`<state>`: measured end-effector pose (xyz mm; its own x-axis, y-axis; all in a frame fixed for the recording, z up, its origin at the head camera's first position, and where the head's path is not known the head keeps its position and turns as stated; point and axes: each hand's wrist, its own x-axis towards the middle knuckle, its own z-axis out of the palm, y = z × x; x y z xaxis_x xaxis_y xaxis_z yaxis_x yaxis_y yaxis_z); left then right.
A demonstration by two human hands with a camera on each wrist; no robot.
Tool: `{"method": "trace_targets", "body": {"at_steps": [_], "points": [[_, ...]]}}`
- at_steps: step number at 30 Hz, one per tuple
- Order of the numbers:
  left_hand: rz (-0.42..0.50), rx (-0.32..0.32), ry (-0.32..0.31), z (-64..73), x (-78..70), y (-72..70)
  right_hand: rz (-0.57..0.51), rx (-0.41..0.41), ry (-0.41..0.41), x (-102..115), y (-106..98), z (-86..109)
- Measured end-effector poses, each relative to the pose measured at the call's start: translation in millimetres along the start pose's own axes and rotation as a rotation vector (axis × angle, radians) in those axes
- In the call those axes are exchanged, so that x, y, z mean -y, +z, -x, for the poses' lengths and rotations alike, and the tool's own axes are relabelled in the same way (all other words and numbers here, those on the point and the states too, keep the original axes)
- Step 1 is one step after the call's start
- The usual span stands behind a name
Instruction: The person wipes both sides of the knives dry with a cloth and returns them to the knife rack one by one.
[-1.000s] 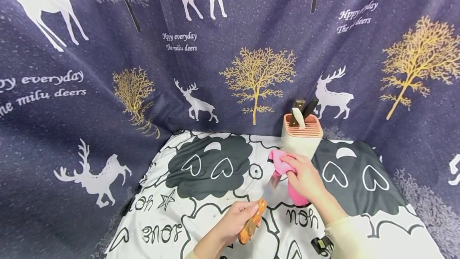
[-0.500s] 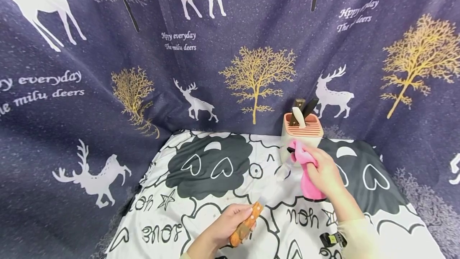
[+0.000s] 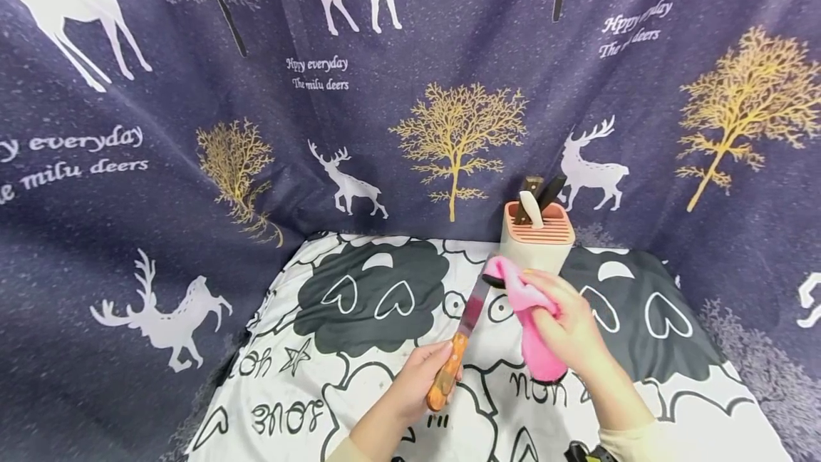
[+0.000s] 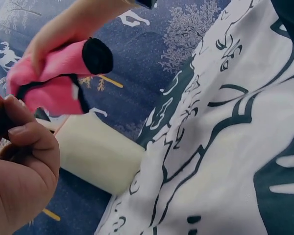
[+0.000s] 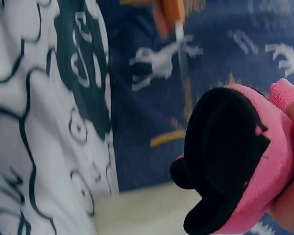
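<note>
My left hand (image 3: pixel 420 380) grips the orange wooden handle of a knife (image 3: pixel 447 371), its blade pointing up and away toward the back right. My right hand (image 3: pixel 567 316) holds a pink cloth with black edging (image 3: pixel 537 337), bunched in the fingers, with a long fold hanging below. The cloth's upper end overlaps the blade near its tip in the head view, hiding part of it. In the right wrist view the cloth (image 5: pixel 255 186) fills the lower right, with the thin blade (image 5: pixel 184 73) beyond it. The left wrist view shows my left fingers (image 4: pixel 32 142) curled round the dark handle.
A cream knife block (image 3: pixel 534 252) with a pink slotted top stands at the back right, several handles sticking out of it. A white patterned cloth (image 3: pixel 288 405) covers the table. Dark blue deer-print fabric (image 3: pixel 410 184) hangs behind and at the sides.
My right hand and the pink cloth have gone right, off toward the blade's far side, then come back left to the blade. The knife now stands a little higher and more upright.
</note>
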<state>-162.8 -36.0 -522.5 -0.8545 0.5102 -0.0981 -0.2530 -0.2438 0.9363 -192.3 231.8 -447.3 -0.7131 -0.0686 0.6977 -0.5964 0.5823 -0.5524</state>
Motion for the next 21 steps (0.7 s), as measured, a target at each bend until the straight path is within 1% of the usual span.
{"method": "trace_targets", "body": {"at_steps": [3, 5, 8, 10, 12, 13, 17, 21], "points": [[0.018, -0.027, -0.014, -5.0, -1.3, 4.2, -0.034, 0.026, -0.098, 19.7, 12.5, 4.1], [0.026, -0.034, -0.017, -7.9, -2.1, 6.8, -0.047, 0.057, -0.148, 30.7, 21.8, 8.4], [0.038, -0.037, -0.019, -11.3, -3.7, 10.4, -0.061, 0.140, -0.179, 43.4, 35.3, 16.1], [0.038, -0.039, -0.023, -12.3, -4.8, 11.9, -0.065, 0.196, -0.179, 48.4, 43.9, 21.4], [0.044, -0.045, -0.032, -12.2, -5.1, 12.6, -0.057, 0.225, -0.162, 50.3, 51.0, 26.5], [0.046, -0.050, -0.038, -11.7, -4.9, 12.6, -0.049, 0.227, -0.156, 50.2, 54.3, 28.9], [0.060, -0.041, -0.041, -8.7, -1.7, 11.4, 0.005, 0.193, -0.179, 43.9, 63.9, 36.3], [0.064, -0.017, -0.025, -5.3, 2.7, 9.8, 0.042, 0.187, -0.195, 34.0, 68.3, 39.0]]}}
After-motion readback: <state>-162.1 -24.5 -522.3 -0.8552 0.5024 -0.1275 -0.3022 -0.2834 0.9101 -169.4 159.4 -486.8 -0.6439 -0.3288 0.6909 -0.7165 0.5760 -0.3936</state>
